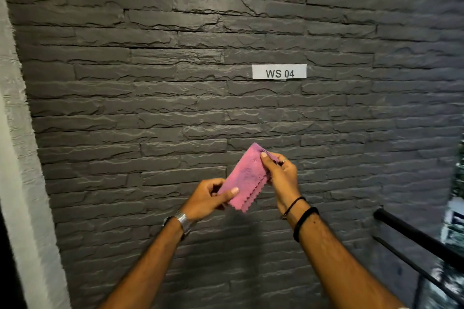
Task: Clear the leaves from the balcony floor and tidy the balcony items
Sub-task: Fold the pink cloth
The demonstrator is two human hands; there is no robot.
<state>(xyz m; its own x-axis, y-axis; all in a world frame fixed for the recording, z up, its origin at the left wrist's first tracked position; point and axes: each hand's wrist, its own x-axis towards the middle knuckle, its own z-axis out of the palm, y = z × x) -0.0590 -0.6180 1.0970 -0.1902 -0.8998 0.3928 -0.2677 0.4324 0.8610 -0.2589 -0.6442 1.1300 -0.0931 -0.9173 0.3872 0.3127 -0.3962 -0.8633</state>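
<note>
Hands: left & right pinch folded pink cloth before dark stone wall, "WS 04" label.

Railing: cut off at lower right edge.
Beyond railing: blurred, unreadable.
Cloth: corners hidden under fingers.
Floor: out of frame.

Left hand and right hand carry a pink cloth; the wall bears a label.
</note>
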